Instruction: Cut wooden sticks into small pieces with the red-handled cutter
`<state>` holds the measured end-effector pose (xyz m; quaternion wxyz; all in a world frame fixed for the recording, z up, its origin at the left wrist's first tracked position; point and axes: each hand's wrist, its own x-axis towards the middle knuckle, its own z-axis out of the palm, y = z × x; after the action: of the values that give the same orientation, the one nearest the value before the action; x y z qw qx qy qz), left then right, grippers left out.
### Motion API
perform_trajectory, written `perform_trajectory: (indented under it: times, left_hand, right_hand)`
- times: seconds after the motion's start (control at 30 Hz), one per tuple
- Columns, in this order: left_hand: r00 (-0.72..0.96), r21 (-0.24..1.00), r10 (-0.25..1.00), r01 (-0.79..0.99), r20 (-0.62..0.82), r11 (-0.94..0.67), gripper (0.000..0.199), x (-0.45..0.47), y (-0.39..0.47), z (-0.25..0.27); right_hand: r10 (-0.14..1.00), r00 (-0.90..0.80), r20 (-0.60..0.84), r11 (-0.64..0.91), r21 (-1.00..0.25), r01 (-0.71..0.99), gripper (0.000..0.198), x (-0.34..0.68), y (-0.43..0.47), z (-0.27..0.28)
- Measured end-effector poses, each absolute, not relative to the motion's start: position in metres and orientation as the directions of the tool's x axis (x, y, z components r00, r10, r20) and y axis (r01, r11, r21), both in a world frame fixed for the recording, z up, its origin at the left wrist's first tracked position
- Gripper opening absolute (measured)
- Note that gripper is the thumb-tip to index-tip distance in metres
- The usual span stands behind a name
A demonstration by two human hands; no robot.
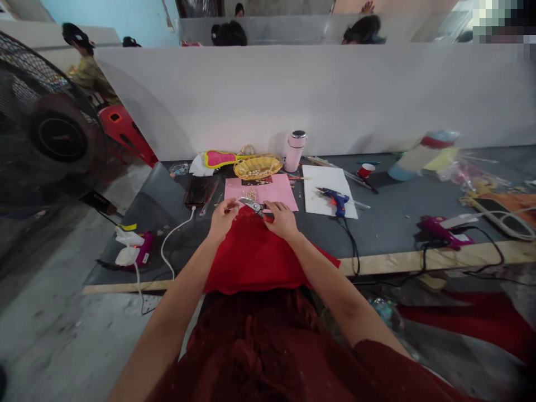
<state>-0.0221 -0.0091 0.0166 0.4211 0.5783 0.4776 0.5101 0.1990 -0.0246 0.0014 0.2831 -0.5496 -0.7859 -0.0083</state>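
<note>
My right hand (282, 219) is closed around the red handles of a pair of pruning shears (252, 204), whose metal blades point left. Close to the blade tips, my left hand (224, 218) has its fingertips pinched together; whatever they hold is too small to make out. Beneath both hands a red cloth (255, 254) spreads over the table edge toward my lap. Just beyond the blades, small pale pieces (250, 194) lie heaped on a pink sheet (285, 192). A yellow woven basket (258, 167) with more small pieces in it stands behind the sheet.
A blue glue gun (338, 202) lies on a white board (322, 187) at right; a purple one (446, 231) is farther right. Left are a phone (196, 191) with a cable and a power strip (144, 250). A pink bottle (295, 151) stands behind. A fan (58, 134) is at far left.
</note>
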Motion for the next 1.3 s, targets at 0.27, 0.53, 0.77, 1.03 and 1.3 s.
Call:
perform_trajectory:
  times: [0.27,0.53,0.77,1.03,1.3]
  left_hand:
    - [0.063,0.983,0.981,-0.031,0.184,-0.182,0.021,-0.003,0.008,0.023]
    - [0.029,0.975,0.977,0.064,0.21,-0.212,0.011,-0.002,0.007,0.018]
    - [0.031,0.98,0.985,0.101,0.171,-0.173,0.016,-0.005,0.004,0.013]
    - [0.046,0.987,0.992,0.107,0.118,-0.122,0.016,-0.006,-0.002,0.016]
    - [0.1,0.997,0.992,0.027,0.072,-0.075,0.022,-0.001,-0.006,0.012]
  right_hand:
    - [0.881,-0.252,0.399,0.395,-0.331,0.857,0.049,0.197,-0.029,0.016]
    - [0.888,-0.363,0.281,0.438,-0.281,0.854,0.054,0.207,-0.029,0.026]
    - [0.908,-0.369,0.2,0.413,-0.276,0.868,0.054,0.207,-0.027,0.029]
    - [0.886,-0.406,0.224,0.463,-0.383,0.799,0.051,0.21,-0.029,0.025]
    - [0.887,-0.359,0.29,0.453,-0.398,0.798,0.051,0.217,-0.032,0.02]
